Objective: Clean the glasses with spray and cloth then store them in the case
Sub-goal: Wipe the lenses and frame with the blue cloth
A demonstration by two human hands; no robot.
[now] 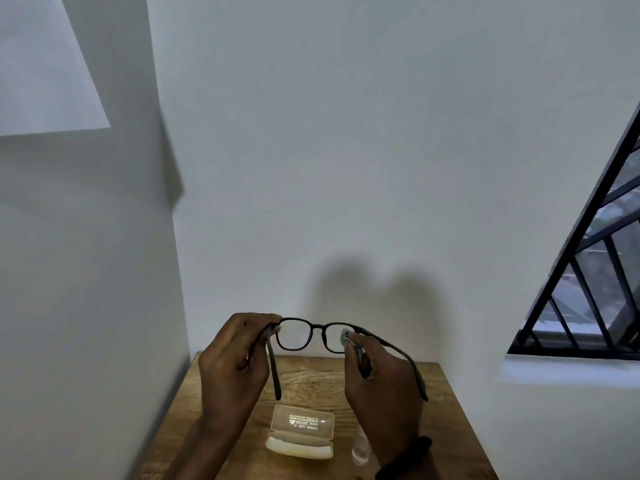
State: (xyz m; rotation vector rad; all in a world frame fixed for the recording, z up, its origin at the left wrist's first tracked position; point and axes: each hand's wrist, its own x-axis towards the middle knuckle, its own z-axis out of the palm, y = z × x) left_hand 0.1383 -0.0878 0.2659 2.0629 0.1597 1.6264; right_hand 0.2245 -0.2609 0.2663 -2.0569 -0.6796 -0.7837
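I hold the black-framed glasses [313,332] up in front of the wall, temples unfolded toward me. My left hand [233,367] pinches the frame at its left hinge. My right hand [382,386] presses a small grey-green cloth [344,336] against the right lens with thumb and fingers. On the wooden table [311,379] below stands the beige glasses case [301,431], open, its lid up with printed text inside. A clear spray bottle [360,452] lies to the right of the case, partly hidden by my right wrist.
The small table sits in a corner between a white wall on the left and one behind. A barred window [595,271] is at the right. A white sheet [45,64] hangs at the upper left. A dark band circles my right wrist.
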